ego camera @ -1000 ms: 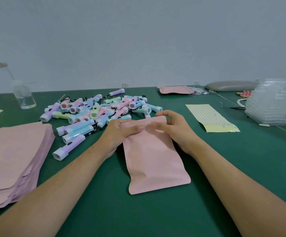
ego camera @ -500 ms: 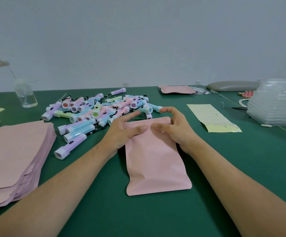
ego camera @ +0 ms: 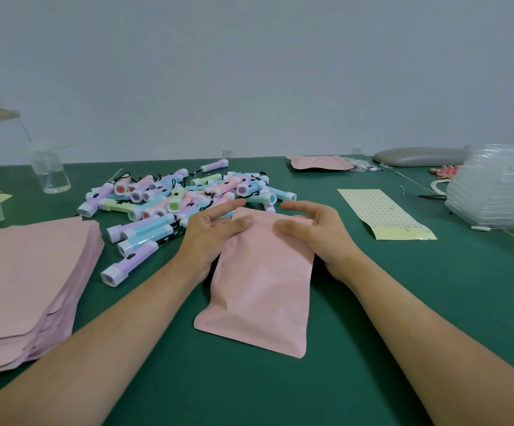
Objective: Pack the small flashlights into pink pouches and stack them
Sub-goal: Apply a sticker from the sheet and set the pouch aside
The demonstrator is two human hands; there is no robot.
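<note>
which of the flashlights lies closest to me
The purple flashlight with the white head, left of the left hand holding the pink pouch; the blue flashlights beside it lie farther back.

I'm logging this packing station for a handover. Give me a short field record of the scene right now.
work item: pink pouch, on green table, top end between the hands
left hand: pinches pouch's top left corner
right hand: pinches its top right corner
flashlights: loose pile just beyond the pouch
spare pouches: stack at left
pouch contents: cannot tell
other: yellow dotted sheet, clear bottle
</note>
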